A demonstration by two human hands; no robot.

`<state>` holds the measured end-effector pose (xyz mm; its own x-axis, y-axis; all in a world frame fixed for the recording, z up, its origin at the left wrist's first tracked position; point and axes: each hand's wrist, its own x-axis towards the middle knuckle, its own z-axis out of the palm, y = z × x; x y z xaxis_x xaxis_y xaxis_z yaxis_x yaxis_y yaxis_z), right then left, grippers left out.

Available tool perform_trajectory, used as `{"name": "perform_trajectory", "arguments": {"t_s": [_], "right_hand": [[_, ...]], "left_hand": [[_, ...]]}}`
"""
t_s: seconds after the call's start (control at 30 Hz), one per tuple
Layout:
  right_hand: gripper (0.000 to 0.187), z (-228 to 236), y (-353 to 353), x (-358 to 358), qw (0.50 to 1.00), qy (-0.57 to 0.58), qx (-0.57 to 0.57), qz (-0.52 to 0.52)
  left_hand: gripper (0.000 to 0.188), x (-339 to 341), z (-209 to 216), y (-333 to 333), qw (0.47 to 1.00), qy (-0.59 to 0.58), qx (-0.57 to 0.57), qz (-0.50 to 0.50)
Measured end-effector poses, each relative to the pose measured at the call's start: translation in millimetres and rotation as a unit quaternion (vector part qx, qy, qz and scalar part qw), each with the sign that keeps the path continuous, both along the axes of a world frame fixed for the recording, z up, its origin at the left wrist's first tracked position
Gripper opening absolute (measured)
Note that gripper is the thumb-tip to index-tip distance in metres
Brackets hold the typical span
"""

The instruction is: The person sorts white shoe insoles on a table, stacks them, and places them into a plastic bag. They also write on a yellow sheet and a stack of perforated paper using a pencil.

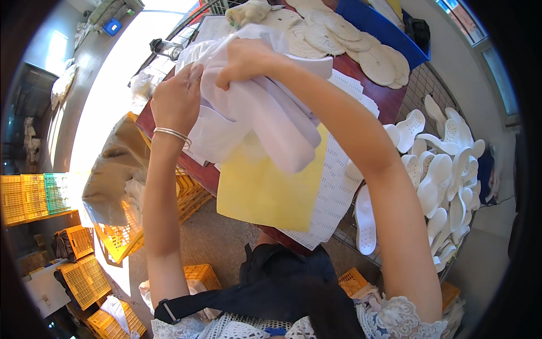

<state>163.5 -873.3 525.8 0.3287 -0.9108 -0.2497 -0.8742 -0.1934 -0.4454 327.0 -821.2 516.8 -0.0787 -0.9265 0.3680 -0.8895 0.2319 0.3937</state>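
A bundle of smooth white insoles (285,138) is held over the table, partly wrapped in a thin clear plastic bag (217,141). My left hand (176,103) is closed on the edge of the bag at its left side. Reaching across from the right, my right hand (244,61) bends its fingers and thumb round the upper part of the insoles and the plastic there. How many insoles are in the bundle is hidden by the film. Beneath them lie a yellow sheet (265,195) and white printed papers (339,161), which overhang the near edge of the dark red table (389,103).
Round cream fabric pads (372,62) pile up at the back beside a blue bin (415,48). Many white insoles (443,169) fill a wire rack at right. A yellow crate (121,237) with a brown cover stands left of the table. More yellow crates (84,279) sit at lower left.
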Motion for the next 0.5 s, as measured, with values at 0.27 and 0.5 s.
{"name": "perform_trajectory", "arguments": {"t_s": [0.27, 0.5], "right_hand": [[0.067, -80, 7, 76, 0.995, 0.072, -0.05, 0.053], [0.064, -98, -64, 38, 0.991, 0.021, -0.108, -0.071]], "left_hand": [[0.033, -44, 20, 2, 0.994, 0.0, 0.042, -0.105], [0.031, -34, -7, 103, 0.991, -0.043, -0.057, -0.116]]}}
